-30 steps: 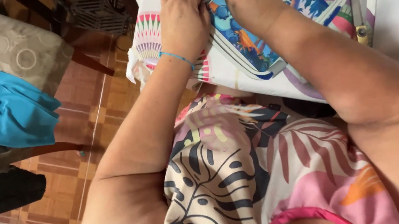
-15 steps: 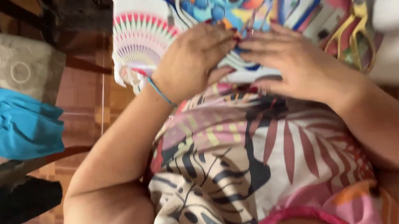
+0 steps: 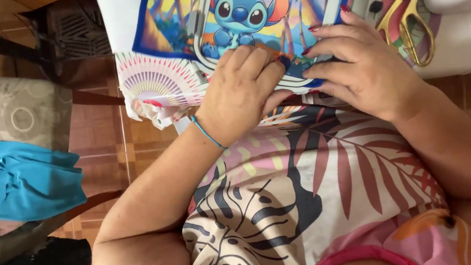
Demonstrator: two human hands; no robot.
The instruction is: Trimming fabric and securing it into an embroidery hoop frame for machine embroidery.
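A blue cloth (image 3: 8,187) lies draped at far left. The left hand (image 3: 241,90) presses, fingers curled, on the near edge of the cartoon-print fabric (image 3: 240,5) at the tabletop's front; the right hand (image 3: 363,65) pinches the same edge beside it. The fabric could slide off if either grip loosens. Gold-handled scissors (image 3: 408,10) lie just right, close enough to snag.

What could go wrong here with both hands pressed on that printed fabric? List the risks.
1. The gold-handled scissors lie on the table just beside the right hand; a sideways slide of that hand might bump them.
2. The left hand and the right hand pinch the printed fabric at the near table edge, where it could slip down onto the lap.
3. The fabric's left corner hangs over the edge and may drag the rest down.
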